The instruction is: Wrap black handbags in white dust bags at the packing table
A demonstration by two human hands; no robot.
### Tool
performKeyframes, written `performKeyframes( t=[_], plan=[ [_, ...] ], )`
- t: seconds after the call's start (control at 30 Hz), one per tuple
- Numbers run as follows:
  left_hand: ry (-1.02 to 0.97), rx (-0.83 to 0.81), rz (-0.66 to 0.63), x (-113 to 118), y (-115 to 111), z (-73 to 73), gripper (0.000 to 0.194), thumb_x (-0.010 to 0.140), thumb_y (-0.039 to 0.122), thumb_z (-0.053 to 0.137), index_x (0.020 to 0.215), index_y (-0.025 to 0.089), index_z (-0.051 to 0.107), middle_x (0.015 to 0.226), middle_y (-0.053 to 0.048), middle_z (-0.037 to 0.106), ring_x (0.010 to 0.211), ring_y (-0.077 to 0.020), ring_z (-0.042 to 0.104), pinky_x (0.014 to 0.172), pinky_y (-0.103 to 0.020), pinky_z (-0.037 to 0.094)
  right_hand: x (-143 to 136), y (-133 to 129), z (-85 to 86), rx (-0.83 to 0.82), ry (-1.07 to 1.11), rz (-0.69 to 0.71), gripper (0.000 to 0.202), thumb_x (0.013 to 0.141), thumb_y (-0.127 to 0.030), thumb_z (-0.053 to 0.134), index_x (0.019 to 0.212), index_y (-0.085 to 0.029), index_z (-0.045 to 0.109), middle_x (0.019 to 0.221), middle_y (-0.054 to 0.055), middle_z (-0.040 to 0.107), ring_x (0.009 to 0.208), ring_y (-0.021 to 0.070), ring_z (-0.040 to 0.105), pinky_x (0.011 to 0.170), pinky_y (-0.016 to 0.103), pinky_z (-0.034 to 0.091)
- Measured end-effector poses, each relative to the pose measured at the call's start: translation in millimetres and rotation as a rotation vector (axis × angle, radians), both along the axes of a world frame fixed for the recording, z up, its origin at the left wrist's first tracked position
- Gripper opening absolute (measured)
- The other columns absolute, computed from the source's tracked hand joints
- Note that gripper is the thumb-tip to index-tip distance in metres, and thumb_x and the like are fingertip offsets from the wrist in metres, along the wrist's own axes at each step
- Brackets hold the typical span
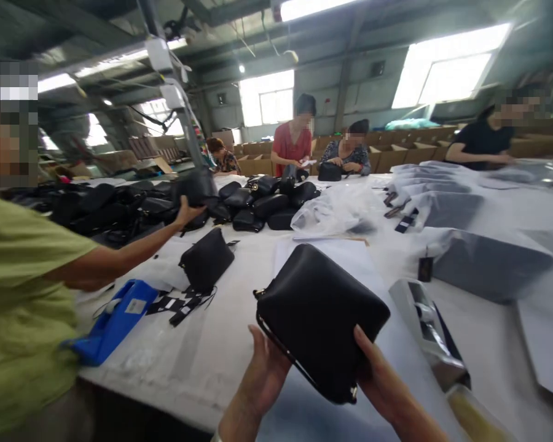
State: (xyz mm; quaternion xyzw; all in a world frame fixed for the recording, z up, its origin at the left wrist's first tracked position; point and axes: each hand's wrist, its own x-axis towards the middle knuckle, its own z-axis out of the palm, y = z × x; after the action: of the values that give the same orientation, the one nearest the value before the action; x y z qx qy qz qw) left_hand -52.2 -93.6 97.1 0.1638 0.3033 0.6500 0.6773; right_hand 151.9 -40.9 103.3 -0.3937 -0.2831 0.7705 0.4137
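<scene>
I am watching both hands holding one black bag [320,316] up over the near edge of the white table [239,344]. The left hand [263,376] is gripping the bag's lower left side, thumb laid on the front face, fingers hidden behind. The right hand [378,376] is clamping the lower right corner, thumb pressing on the front. The bag is tilting, its zip edge running along the bottom left.

Beyond it, a second black bag [207,259] is lying flat on the table with loose black tags [179,305] just beside it. A blue tool [114,320] is resting near the table's left edge.

On my left, a person in a green shirt [23,307] is reaching out, that person's hand [187,212] touching a bag in the heap of black bags [258,205] further back. Clear plastic sleeves [336,209] are lying right of the heap, grey packed bags [488,264] further right.

Four other people are working at the far side; cardboard boxes [396,156] are standing behind them.
</scene>
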Motion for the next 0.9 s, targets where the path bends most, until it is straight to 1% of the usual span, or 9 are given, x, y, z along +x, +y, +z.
performKeyframes(
  t=[0.1, 0.17, 0.33, 0.4, 0.6, 0.7, 0.77, 0.83, 0.9],
  plan=[
    [-0.027, -0.089, 0.004, -15, 11, -6.2, 0.078, 0.075, 0.085, 0.039, 0.126, 0.031, 0.063, 0.13, -0.004, 0.065, 0.135, -0.0291, 0.046, 0.11, -0.045, 0.042, 26, 9, 0.3, -0.063, -0.02, 0.117, 0.053, 0.083, -0.055, 0.066, 0.118, -0.015, 0.066, 0.116, 0.009, 0.072, 0.113, 0.0281, 0.065, 0.095, 0.035, 0.055],
    [0.02, -0.141, 0.049, -21, 19, -8.0, 0.073, 0.078, 0.082, 0.042, 0.129, 0.033, 0.06, 0.131, -0.003, 0.064, 0.133, -0.0281, 0.049, 0.106, -0.044, 0.048, 39, 16, 1.1, -0.046, -0.06, 0.165, 0.05, 0.083, -0.051, 0.068, 0.118, -0.015, 0.066, 0.113, 0.009, 0.073, 0.108, 0.0266, 0.067, 0.091, 0.033, 0.057],
    [0.239, -0.192, 0.116, -18, 30, -13.0, 0.054, 0.082, 0.046, 0.07, 0.133, 0.034, 0.054, 0.141, -0.002, 0.057, 0.13, -0.0226, 0.052, 0.095, -0.029, 0.054, 55, 42, 2.8, 0.034, -0.188, 0.164, 0.052, 0.084, -0.054, 0.066, 0.124, -0.02, 0.063, 0.118, 0.008, 0.071, 0.105, 0.0252, 0.068, 0.091, 0.036, 0.057],
    [0.317, -0.148, 0.171, -15, 32, -17.5, 0.054, 0.08, 0.042, 0.072, 0.131, 0.032, 0.055, 0.143, -0.004, 0.055, 0.134, -0.0228, 0.048, 0.095, -0.028, 0.053, 57, 54, -0.1, 0.036, -0.243, 0.122, 0.054, 0.085, -0.058, 0.062, 0.124, -0.021, 0.062, 0.117, 0.007, 0.071, 0.107, 0.0256, 0.068, 0.096, 0.04, 0.053],
    [0.631, -0.178, 0.191, -24, 36, -36.8, 0.063, 0.074, 0.043, 0.078, 0.129, 0.022, 0.056, 0.133, -0.012, 0.062, 0.129, -0.0282, 0.053, 0.112, -0.042, 0.039, 59, 69, -28.8, -0.03, -0.395, 0.063, 0.062, 0.083, -0.069, 0.055, 0.125, -0.023, 0.063, 0.116, 0.007, 0.072, 0.112, 0.027, 0.065, 0.104, 0.045, 0.046],
    [0.67, -0.268, 0.115, -36, 32, -47.0, 0.062, 0.073, 0.04, 0.08, 0.127, 0.02, 0.058, 0.132, -0.013, 0.063, 0.126, -0.0297, 0.056, 0.112, -0.044, 0.039, 61, 68, -42.5, 0.068, -0.479, 0.059, 0.059, 0.084, -0.067, 0.055, 0.127, -0.026, 0.062, 0.122, 0.005, 0.069, 0.114, 0.025, 0.063, 0.102, 0.04, 0.047],
    [0.612, -0.337, 0.051, -44, 26, -52.6, 0.059, 0.075, 0.038, 0.079, 0.126, 0.019, 0.058, 0.133, -0.012, 0.062, 0.123, -0.0291, 0.058, 0.109, -0.043, 0.044, 66, 69, -44.7, 0.183, -0.671, 0.066, 0.06, 0.085, -0.065, 0.055, 0.129, -0.025, 0.061, 0.113, 0.004, 0.073, 0.108, 0.0254, 0.066, 0.097, 0.039, 0.049],
    [0.583, -0.387, 0.048, -53, 16, -55.9, 0.055, 0.077, 0.038, 0.076, 0.125, 0.019, 0.058, 0.132, -0.011, 0.063, 0.122, -0.028, 0.059, 0.104, -0.041, 0.049, 74, 71, -39.5, 0.327, -0.981, 0.086, 0.061, 0.084, -0.063, 0.056, 0.128, -0.021, 0.061, 0.096, 0.006, 0.076, 0.095, 0.0274, 0.07, 0.09, 0.04, 0.052],
    [0.731, -0.422, 0.026, -64, 6, -55.6, 0.047, 0.08, 0.044, 0.07, 0.119, 0.019, 0.061, 0.128, -0.01, 0.066, 0.12, -0.0277, 0.061, 0.096, -0.039, 0.055, 81, 78, -28.4, 0.502, -1.272, 0.071, 0.054, 0.086, -0.057, 0.057, 0.124, -0.019, 0.064, 0.087, 0.006, 0.076, 0.083, 0.0276, 0.07, 0.084, 0.041, 0.053]
  ],
)
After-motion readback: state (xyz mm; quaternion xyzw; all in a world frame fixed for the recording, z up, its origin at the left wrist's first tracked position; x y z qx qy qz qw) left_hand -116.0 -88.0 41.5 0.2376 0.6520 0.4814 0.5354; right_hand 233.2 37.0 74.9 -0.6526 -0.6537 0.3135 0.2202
